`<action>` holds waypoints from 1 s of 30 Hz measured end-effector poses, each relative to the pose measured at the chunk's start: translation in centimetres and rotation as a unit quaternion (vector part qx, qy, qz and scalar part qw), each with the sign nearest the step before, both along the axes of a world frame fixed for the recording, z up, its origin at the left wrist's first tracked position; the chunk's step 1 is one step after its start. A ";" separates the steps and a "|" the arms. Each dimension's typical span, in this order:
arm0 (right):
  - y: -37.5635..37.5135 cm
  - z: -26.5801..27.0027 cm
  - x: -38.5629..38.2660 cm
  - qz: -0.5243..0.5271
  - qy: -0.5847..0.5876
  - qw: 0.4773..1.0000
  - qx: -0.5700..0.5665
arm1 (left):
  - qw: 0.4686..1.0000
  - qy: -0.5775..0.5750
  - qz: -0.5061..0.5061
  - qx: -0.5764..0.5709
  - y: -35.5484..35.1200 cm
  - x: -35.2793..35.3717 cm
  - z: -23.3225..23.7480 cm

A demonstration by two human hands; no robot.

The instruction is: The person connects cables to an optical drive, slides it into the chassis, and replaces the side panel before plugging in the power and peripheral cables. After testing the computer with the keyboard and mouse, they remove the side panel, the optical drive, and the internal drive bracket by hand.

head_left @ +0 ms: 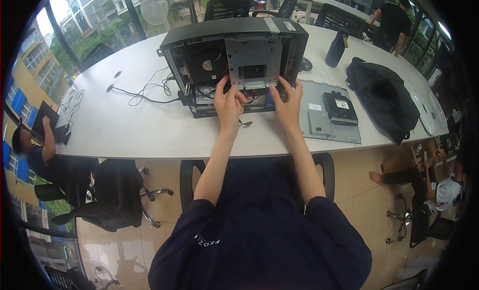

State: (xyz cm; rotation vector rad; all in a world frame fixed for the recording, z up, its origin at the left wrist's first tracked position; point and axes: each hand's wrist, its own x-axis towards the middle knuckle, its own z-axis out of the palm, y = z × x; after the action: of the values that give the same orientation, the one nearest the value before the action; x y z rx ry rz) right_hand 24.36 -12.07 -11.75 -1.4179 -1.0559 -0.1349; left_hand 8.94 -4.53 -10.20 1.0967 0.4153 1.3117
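Note:
An opened desktop computer case [224, 26] stands on the table, its inside facing me. A silver metal drive bracket [252, 50] sits upright in its opening. My left hand [229, 103] grips the bracket's lower left corner, thumb in front and fingers partly hidden. At the lower right corner, my right hand [288, 103] holds the same bracket with its fingers around the edge. A round fan [207, 65] shows inside, left of the bracket. Below my left hand, a short cable with a connector [246, 124] hangs out of the case.
Right of the case, a flat metal side panel [312, 93] carries a black optical drive [341, 108] and a small metal-cased drive [319, 121]. Beyond lie a black bag [384, 98], a dark bottle [337, 48] and a mouse [306, 64]. Cables [142, 94] spread leftward. Other people sit nearby.

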 end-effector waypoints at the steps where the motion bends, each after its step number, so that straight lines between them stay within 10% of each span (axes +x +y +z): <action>1: 0.1 -0.2 0.1 -0.003 -0.012 1.000 -0.004 | 1.000 -0.002 0.000 0.000 0.0 0.0 0.0; 30: 0.2 -0.3 0.4 0.030 0.034 0.999 0.020 | 0.980 0.163 0.066 0.098 -0.5 -0.1 -0.5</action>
State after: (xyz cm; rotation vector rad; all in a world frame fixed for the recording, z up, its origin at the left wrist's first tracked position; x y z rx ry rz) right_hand 24.80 -11.90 -12.06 -1.3444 -1.0323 -0.0645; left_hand 8.83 -4.99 -10.72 1.4805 0.6197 1.3101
